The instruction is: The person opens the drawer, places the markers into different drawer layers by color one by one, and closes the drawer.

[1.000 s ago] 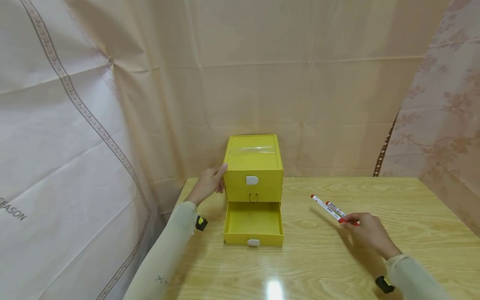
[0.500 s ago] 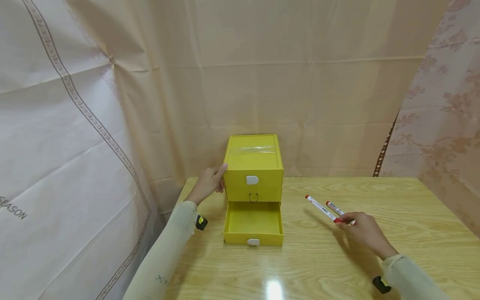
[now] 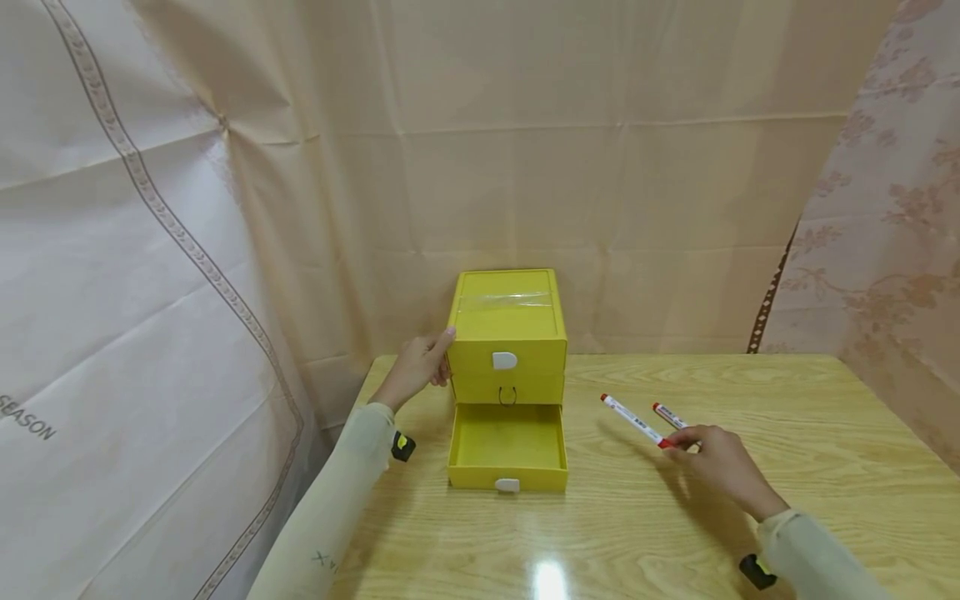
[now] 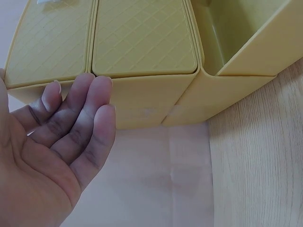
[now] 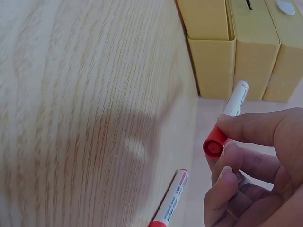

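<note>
A yellow drawer unit (image 3: 517,322) stands on the wooden table, its bottom drawer (image 3: 472,478) pulled out with nothing in it. My left hand (image 3: 414,368) rests against the unit's left side, thumb at the upper front corner; in the left wrist view the loosely bent fingers (image 4: 97,125) touch the side edge. Right of the drawer, my right hand (image 3: 723,468) pinches a white marker (image 3: 633,419) by its red end between thumb and fingers, raised above the table. A second white marker (image 3: 670,415) with red ends lies on the table behind that hand.
The wooden tabletop (image 3: 637,533) extends to both sides of the unit. Behind it hangs a beige cloth (image 3: 495,167), with a pale cloth (image 3: 150,350) at the left and a patterned one (image 3: 892,250) at the right.
My right hand has moved slightly left with the marker, drawing it away from the second marker and closer to the drawer. The left hand and the drawer unit have stayed still.
</note>
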### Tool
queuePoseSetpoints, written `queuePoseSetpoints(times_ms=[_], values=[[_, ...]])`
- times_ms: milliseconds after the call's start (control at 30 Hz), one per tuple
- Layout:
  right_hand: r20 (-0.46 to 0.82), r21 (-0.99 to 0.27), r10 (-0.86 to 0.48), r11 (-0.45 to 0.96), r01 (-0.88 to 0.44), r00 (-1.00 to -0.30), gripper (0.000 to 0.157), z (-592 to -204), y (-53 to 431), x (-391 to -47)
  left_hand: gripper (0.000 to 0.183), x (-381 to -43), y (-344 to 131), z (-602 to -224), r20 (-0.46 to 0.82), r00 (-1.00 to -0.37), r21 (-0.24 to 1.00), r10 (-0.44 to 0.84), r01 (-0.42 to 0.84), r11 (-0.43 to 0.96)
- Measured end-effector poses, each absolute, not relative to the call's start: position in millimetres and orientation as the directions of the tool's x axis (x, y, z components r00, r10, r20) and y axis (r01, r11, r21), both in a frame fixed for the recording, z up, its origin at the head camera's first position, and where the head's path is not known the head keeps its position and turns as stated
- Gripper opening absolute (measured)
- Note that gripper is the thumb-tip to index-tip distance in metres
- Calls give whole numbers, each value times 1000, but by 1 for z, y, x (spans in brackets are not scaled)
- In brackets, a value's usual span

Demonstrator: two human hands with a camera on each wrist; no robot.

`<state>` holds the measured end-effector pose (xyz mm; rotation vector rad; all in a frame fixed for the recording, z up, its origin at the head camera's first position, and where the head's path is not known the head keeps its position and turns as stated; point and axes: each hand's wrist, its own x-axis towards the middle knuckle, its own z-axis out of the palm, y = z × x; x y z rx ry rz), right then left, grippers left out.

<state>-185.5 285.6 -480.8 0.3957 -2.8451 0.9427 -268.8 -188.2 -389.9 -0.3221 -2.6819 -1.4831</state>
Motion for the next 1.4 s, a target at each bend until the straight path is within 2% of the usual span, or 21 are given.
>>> queuePoseSetpoints(times_ms=[733, 1400], values=[[155, -607, -241, 742, -285, -958, 10, -473, 264, -183, 77, -273, -191, -395, 186, -966, 832, 179, 252, 495], [140, -614, -280, 728, -305, -950, 9, -466, 248, -180, 78, -273, -190, -394, 176, -969, 833, 171, 239, 499]])
